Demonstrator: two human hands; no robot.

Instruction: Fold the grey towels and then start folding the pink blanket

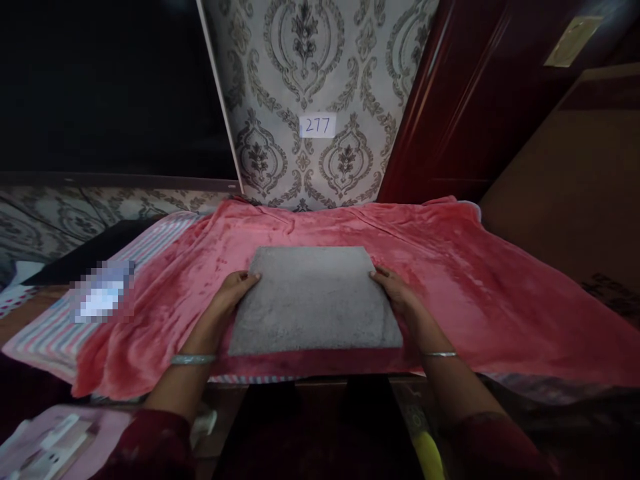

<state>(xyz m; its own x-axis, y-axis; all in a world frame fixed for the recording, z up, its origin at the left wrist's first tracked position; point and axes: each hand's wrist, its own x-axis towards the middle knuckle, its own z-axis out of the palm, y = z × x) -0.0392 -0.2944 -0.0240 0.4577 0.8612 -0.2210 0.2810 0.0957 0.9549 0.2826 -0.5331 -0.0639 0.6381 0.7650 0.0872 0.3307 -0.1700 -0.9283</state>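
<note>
A flat, rectangular grey piece with a fabric-like surface (317, 300) is level in front of me, above the pink plush blanket (450, 273). From its face I cannot tell whether it is a box, a lid or a folded cloth. My left hand (236, 288) grips its left edge, thumb on top and fingers curled beneath. On the opposite edge my right hand (395, 287) holds it the same way. The undersides of both hands' fingers are hidden. Whether the piece touches the blanket is unclear.
A striped cloth (55, 327) shows under the blanket at left, with a blurred-out item (103, 293) on it. Behind are a dark screen (110, 87), patterned wall with a "277" label (318, 125) and a red door (465, 87). A cardboard box (575, 193) stands right.
</note>
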